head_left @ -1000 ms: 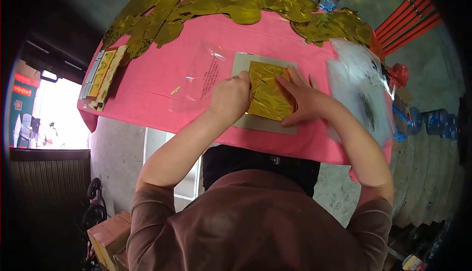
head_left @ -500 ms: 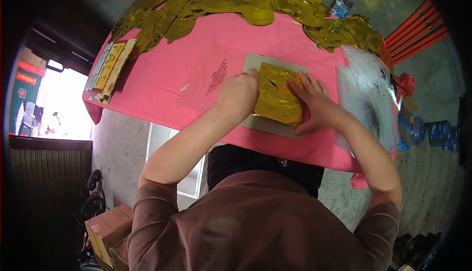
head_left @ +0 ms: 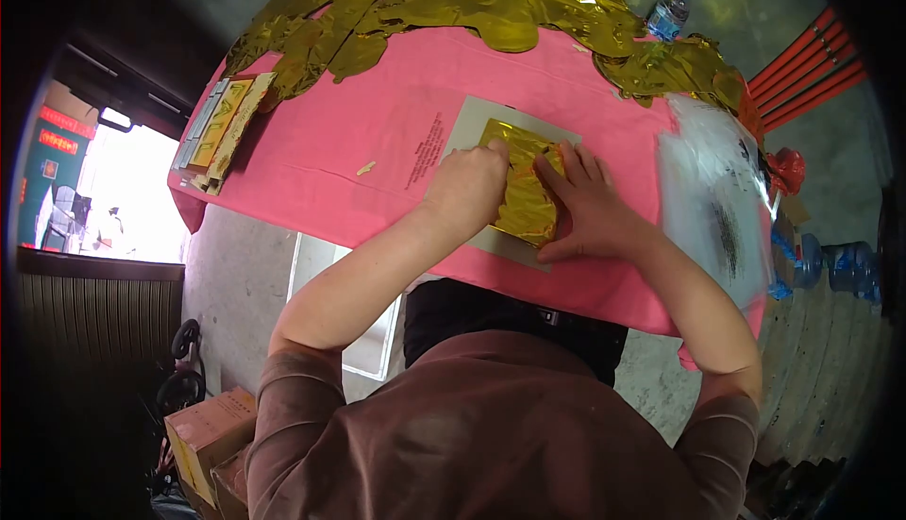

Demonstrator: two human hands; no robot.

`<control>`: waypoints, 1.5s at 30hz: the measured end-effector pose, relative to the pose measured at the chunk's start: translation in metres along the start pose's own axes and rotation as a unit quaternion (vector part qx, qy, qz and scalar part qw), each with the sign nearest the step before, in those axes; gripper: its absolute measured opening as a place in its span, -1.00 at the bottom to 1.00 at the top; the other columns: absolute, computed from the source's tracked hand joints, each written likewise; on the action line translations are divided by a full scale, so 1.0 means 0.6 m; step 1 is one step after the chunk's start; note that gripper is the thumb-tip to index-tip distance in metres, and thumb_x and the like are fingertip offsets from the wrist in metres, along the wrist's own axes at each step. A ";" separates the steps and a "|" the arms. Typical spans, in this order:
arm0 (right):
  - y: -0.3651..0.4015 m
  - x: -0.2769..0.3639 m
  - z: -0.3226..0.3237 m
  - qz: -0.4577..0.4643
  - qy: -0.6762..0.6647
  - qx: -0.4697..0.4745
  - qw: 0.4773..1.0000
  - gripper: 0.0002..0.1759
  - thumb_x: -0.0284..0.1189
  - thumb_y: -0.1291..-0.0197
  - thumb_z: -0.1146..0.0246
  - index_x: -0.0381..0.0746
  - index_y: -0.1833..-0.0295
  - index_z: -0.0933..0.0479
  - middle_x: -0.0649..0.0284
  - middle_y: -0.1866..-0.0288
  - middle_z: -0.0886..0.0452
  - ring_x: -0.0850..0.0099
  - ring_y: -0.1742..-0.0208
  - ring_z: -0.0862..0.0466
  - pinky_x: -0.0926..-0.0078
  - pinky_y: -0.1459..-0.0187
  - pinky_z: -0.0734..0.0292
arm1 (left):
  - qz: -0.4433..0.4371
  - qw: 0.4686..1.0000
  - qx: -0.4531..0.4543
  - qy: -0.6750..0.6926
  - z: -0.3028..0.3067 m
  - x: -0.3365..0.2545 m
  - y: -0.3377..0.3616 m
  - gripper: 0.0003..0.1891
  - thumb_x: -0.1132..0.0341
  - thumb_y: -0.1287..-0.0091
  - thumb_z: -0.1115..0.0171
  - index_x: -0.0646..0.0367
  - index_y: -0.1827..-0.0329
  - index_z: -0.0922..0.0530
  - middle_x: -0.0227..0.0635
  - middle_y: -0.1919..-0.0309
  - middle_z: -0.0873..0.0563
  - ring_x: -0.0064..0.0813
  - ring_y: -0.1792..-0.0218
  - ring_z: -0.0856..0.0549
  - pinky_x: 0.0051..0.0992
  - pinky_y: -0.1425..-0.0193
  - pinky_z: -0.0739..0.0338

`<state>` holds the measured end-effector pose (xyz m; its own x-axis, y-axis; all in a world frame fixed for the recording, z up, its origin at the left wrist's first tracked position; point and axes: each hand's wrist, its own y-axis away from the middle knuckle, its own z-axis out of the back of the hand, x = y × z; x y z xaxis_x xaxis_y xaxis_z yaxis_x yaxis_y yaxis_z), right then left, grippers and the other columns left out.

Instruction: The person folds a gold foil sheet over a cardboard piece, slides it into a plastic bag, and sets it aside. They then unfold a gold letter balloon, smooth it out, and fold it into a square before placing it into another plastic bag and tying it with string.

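Two hands meet on a crinkled gold foil sheet [head_left: 522, 201]. The left hand [head_left: 467, 190] curls over its left edge, grip hidden; the right hand [head_left: 585, 210] lies flat, fingers spread. The foil rests on a grey card [head_left: 469, 122] atop the pink tablecloth [head_left: 359, 124]. Compared with half a second ago, the hands sit closer together, covering more foil.

a single head-worn camera looks steeply down from close above the person's shoulders, facing forward over the pink counter [head_left: 377, 133]; its fisheye view bends and darkens the edges.
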<state>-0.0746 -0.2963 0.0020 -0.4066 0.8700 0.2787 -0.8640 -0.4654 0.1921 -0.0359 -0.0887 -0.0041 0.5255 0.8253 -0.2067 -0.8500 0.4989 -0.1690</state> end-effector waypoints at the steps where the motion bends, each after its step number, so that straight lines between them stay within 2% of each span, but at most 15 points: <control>1: -0.005 0.004 -0.003 0.006 -0.005 -0.009 1.000 0.39 0.19 0.39 -0.48 -0.11 -0.56 0.04 -0.26 -0.54 0.16 -0.21 -0.55 0.18 -0.07 -0.48 0.22 | 0.000 1.000 -0.001 -0.001 0.003 0.001 -0.001 -0.76 0.37 -0.07 -0.28 0.30 0.32 -0.42 -0.02 0.52 -0.67 -0.03 0.45 -0.71 -0.19 0.36 -0.62; 6: -0.034 0.015 -0.012 0.027 -0.003 -0.011 1.000 0.39 0.25 0.37 -0.45 -0.15 -0.55 0.02 -0.31 -0.53 0.15 -0.24 -0.54 0.17 -0.09 -0.48 0.21 | 0.014 0.998 0.048 0.035 0.015 0.000 0.004 -0.70 0.33 -0.05 -0.35 0.30 0.31 -0.42 0.01 0.52 -0.66 -0.02 0.41 -0.71 -0.18 0.30 -0.61; 10: -0.054 0.033 -0.007 0.020 0.016 -0.002 1.000 0.38 0.26 0.37 -0.44 -0.13 -0.55 0.01 -0.26 -0.54 0.15 -0.21 -0.55 0.17 -0.03 -0.49 0.21 | 0.028 0.998 0.034 0.045 0.014 0.004 0.003 -0.68 0.27 -0.05 -0.38 0.27 0.31 -0.44 -0.03 0.51 -0.66 0.03 0.42 -0.69 -0.15 0.30 -0.60; 13: -0.058 0.029 -0.009 0.020 0.027 0.000 0.999 0.38 0.26 0.37 -0.44 -0.11 -0.56 0.03 -0.21 -0.56 0.15 -0.16 -0.56 0.15 0.01 -0.50 0.20 | 0.043 0.992 0.080 0.087 0.029 0.033 0.000 -0.69 0.22 -0.11 -0.37 0.25 0.26 -0.51 -0.04 0.34 -0.69 0.01 0.24 -0.69 -0.17 0.18 -0.58; 15: -0.056 0.025 -0.010 0.023 0.034 -0.005 0.999 0.38 0.27 0.37 -0.44 -0.11 -0.56 0.03 -0.20 -0.56 0.15 -0.14 -0.56 0.15 0.02 -0.50 0.19 | -0.048 0.995 -0.034 0.087 0.043 0.072 0.008 -0.70 0.18 -0.19 -0.31 0.22 0.16 -0.59 -0.09 0.08 -0.66 -0.03 -0.02 -0.61 -0.17 -0.03 -0.51; 16: -0.055 0.024 -0.010 0.023 0.024 -0.005 0.999 0.38 0.27 0.36 -0.43 -0.10 -0.56 0.03 -0.19 -0.56 0.15 -0.13 -0.57 0.14 0.02 -0.49 0.19 | -0.039 0.996 0.000 0.080 0.049 0.085 0.017 -0.52 0.02 -0.26 -0.24 0.17 -0.11 -0.55 -0.06 -0.27 -0.46 -0.04 -0.35 -0.34 -0.06 -0.36 -0.26; 17: -0.054 0.023 -0.008 0.025 0.015 -0.004 1.000 0.38 0.28 0.36 -0.43 -0.10 -0.56 0.04 -0.18 -0.56 0.15 -0.12 -0.57 0.14 0.01 -0.49 0.20 | -0.040 0.996 -0.001 0.078 0.032 0.091 0.024 -0.52 0.02 -0.26 -0.24 0.17 -0.11 -0.55 -0.06 -0.27 -0.46 -0.04 -0.35 -0.34 -0.06 -0.36 -0.26; 19: -0.049 0.020 -0.004 0.030 0.023 0.000 0.999 0.38 0.27 0.35 -0.43 -0.10 -0.56 0.05 -0.17 -0.57 0.16 -0.12 -0.57 0.14 0.00 -0.49 0.20 | -0.069 0.996 -0.016 0.051 0.001 0.096 0.039 -0.39 -0.08 -0.33 -0.12 0.07 -0.36 -0.38 -0.04 -0.44 -0.24 0.04 -0.46 -0.16 0.07 -0.47 -0.03; 20: -0.045 0.018 -0.002 0.032 0.028 0.007 0.999 0.38 0.26 0.35 -0.44 -0.09 -0.56 0.05 -0.16 -0.57 0.17 -0.12 -0.57 0.14 -0.01 -0.49 0.20 | -0.070 0.996 -0.017 0.049 -0.004 0.094 0.042 -0.39 -0.08 -0.33 -0.12 0.07 -0.36 -0.38 -0.04 -0.44 -0.24 0.04 -0.46 -0.16 0.07 -0.47 -0.03; 22: -0.024 0.006 0.003 0.029 0.021 0.017 0.999 0.38 0.24 0.36 -0.45 -0.10 -0.56 0.05 -0.16 -0.58 0.18 -0.12 -0.57 0.15 -0.01 -0.49 0.21 | -0.059 0.996 0.054 0.037 -0.002 0.063 0.044 -0.31 -0.09 -0.40 -0.03 0.06 -0.50 -0.16 -0.05 -0.52 -0.05 0.07 -0.53 0.03 0.07 -0.52 0.12; 27: 0.029 -0.019 0.017 0.002 0.012 0.060 0.998 0.43 0.17 0.40 -0.50 -0.12 -0.57 0.10 -0.14 -0.59 0.24 -0.05 -0.60 0.22 -0.03 -0.50 0.28 | -0.069 0.997 0.036 0.031 -0.020 0.004 0.041 -0.31 -0.10 -0.36 -0.09 0.08 -0.46 -0.23 -0.02 -0.49 -0.11 0.10 -0.51 -0.02 0.08 -0.50 0.08; 32: 0.047 -0.035 0.009 0.007 -0.028 0.029 0.999 0.48 0.15 0.38 -0.51 -0.17 -0.57 0.21 -0.12 -0.59 0.30 0.10 -0.62 0.32 -0.04 -0.51 0.40 | -0.080 0.997 0.019 0.016 -0.027 0.000 0.040 -0.29 -0.12 -0.32 -0.13 0.08 -0.44 -0.26 -0.02 -0.48 -0.15 0.10 -0.50 -0.05 0.09 -0.49 0.04; 35: 0.048 -0.036 0.008 0.002 -0.036 0.042 0.998 0.43 0.15 0.30 -0.48 -0.18 -0.57 0.21 -0.12 -0.60 0.34 0.09 -0.62 0.35 -0.03 -0.51 0.43 | -0.085 0.996 0.010 0.006 -0.027 0.000 0.038 -0.28 -0.12 -0.31 -0.15 0.08 -0.43 -0.27 -0.03 -0.47 -0.16 0.08 -0.50 -0.06 0.09 -0.48 0.02; 37: 0.044 -0.038 0.002 -0.011 -0.046 0.043 0.998 0.41 0.16 0.27 -0.47 -0.17 -0.57 0.20 -0.12 -0.60 0.35 0.09 -0.62 0.36 -0.03 -0.51 0.44 | -0.080 0.996 0.022 0.013 -0.027 0.000 0.039 -0.24 -0.22 -0.32 -0.03 0.09 -0.45 -0.26 0.01 -0.47 -0.16 0.11 -0.49 -0.05 0.09 -0.50 0.10; 45: 0.049 -0.033 0.006 -0.019 -0.028 0.040 0.999 0.35 0.26 0.19 -0.37 -0.18 -0.57 0.16 -0.18 -0.58 0.30 0.04 -0.61 0.33 -0.11 -0.49 0.46 | -0.083 0.996 0.022 0.011 -0.024 0.003 0.038 -0.21 -0.25 -0.28 -0.08 0.09 -0.45 -0.26 0.00 -0.48 -0.14 0.10 -0.50 -0.04 0.12 -0.50 0.11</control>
<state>-0.0908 -0.3275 0.0054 -0.3544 0.8783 0.3209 -0.8517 -0.4448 0.2770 -0.0540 -0.0797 -0.0221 0.6586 0.7251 -0.2011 -0.7524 0.6389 -0.1605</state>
